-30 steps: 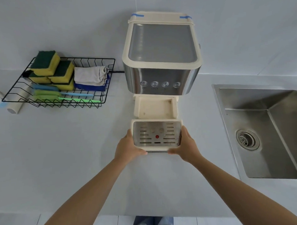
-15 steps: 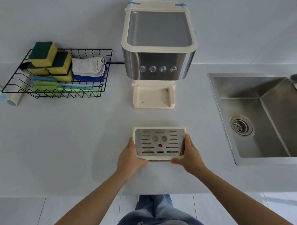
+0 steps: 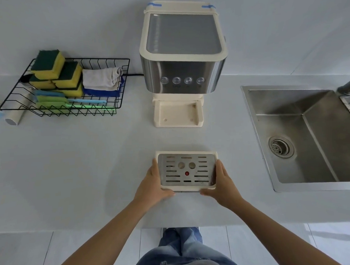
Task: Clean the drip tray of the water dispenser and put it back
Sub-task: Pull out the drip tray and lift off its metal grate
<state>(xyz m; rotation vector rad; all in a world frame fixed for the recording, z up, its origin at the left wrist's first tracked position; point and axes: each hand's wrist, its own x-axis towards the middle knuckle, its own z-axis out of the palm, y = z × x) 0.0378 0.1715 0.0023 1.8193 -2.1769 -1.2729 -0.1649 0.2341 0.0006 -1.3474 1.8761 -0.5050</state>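
Observation:
The drip tray [image 3: 187, 170], cream plastic with a slotted metal grille and a red dot, is on or just above the counter, near its front edge. My left hand [image 3: 152, 183] grips its left side and my right hand [image 3: 224, 182] grips its right side. The water dispenser [image 3: 182, 52], steel with a cream rim and several round buttons, stands at the back. Its cream base slot [image 3: 178, 114] lies bare, well behind the tray.
A black wire basket [image 3: 65, 86] at back left holds yellow-green sponges [image 3: 55, 74], folded cloths [image 3: 102, 81] and brushes. A white roll [image 3: 14, 116] lies left of it. A steel sink [image 3: 309, 135] is set into the counter on the right.
Both hands drew the drip tray out of the dispenser's base and toward the counter's front edge. The base slot now lies bare.

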